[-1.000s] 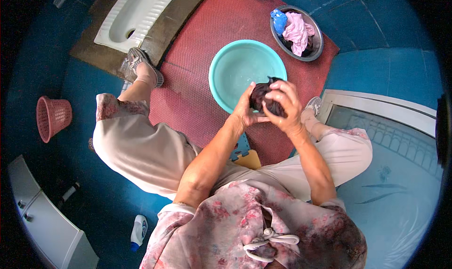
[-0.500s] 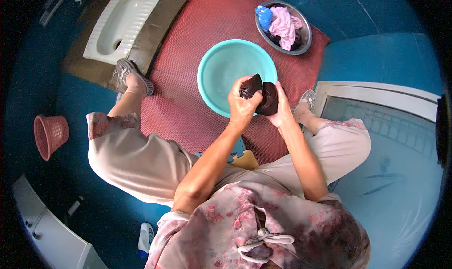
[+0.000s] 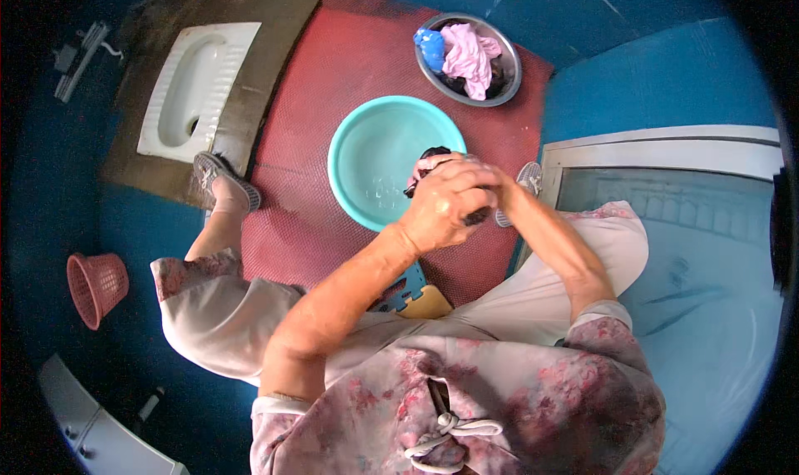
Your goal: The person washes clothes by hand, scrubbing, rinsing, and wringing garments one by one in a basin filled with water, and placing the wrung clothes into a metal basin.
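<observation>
My left hand [image 3: 449, 199] is closed over a dark, wet, bunched cloth [image 3: 434, 154], its fingers folded across the top. My right hand [image 3: 496, 182] presses in from the other side and is partly hidden by the left. Between them the cloth is squeezed into a compact wad, with dark ends showing at the far left and near right. What kind of garment it is cannot be made out. Both hands are above the right edge of a turquoise basin [image 3: 334, 155], which holds water with some bubbles.
A metal bowl [image 3: 509, 88] with pink, blue and dark cloths stands at the back right on the red textured mat [image 3: 291, 175]. A squat toilet [image 3: 179, 101] is at the far left, a pink basket [image 3: 97, 288] nearer. To the right is a white-framed glass panel [image 3: 666, 180].
My hands have come together, with the left turned over the cloth and the right now largely behind it. The cloth is more tightly bunched. The view has shifted slightly.
</observation>
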Demonstrator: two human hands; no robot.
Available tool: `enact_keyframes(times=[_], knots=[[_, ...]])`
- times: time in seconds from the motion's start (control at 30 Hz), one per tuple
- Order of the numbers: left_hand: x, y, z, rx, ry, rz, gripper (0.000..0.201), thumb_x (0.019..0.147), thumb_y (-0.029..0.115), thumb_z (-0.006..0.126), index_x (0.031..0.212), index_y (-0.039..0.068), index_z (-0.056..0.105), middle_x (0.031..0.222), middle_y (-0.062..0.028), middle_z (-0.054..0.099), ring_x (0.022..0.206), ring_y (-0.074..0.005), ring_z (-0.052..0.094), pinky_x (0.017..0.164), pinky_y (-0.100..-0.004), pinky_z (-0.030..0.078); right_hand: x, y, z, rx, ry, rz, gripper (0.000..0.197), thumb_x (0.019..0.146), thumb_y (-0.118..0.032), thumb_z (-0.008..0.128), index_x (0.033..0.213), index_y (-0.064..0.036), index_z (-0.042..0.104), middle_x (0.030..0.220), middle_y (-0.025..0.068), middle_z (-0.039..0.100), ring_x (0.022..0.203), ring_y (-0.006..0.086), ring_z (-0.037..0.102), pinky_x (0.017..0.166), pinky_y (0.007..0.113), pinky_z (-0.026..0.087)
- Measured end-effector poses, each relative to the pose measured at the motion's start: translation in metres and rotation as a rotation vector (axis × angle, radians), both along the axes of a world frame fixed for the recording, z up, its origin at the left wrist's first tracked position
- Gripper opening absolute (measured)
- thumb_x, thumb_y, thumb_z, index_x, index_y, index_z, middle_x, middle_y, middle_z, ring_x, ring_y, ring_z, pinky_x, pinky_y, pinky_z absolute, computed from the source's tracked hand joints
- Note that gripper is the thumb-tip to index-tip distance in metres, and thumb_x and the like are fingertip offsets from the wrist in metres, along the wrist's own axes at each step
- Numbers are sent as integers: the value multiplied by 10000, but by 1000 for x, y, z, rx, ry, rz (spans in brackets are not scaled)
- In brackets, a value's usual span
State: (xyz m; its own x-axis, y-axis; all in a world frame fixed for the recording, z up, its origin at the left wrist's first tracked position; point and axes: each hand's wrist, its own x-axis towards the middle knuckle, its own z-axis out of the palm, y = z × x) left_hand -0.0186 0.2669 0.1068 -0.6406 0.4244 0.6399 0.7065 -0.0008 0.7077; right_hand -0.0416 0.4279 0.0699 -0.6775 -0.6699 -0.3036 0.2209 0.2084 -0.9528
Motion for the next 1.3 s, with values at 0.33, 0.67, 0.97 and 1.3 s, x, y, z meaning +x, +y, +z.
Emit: enact_keyframes(times=[0.33,0.67,0.97,1.3], knots=[[-1,8,4,-343,201,-219,369,443,169,687,801,107,627,914,-14,588,853,-236,549,774,-386,461,-43,-35,3,-172,-143,363,210,775,-137,557,969,-81,614,968,41,613,903,154,571,779,284,451],[22,20,-31,-526,241,-242,206,531,228,658,712,138,618,769,4,553,795,-210,559,709,-361,479,-30,-62,-16,409,-134,488,183,718,-200,615,707,-18,616,584,16,545,561,89,471,554,279,411],[47,23,-83,-604,156,-371,181,536,183,643,684,93,591,741,-47,557,769,-253,576,686,-388,481,-2,-63,-59,529,-196,307,197,705,-229,597,672,-35,613,638,41,587,594,141,510,589,310,428],[-10,-40,-106,-52,-1078,256,617,769,317,698,1215,-24,439,1046,-143,588,966,-206,569,834,-335,463,18,-14,-83,-497,-1134,-789,440,899,-332,345,1080,25,529,1017,184,607,881,294,627,794,437,530]])
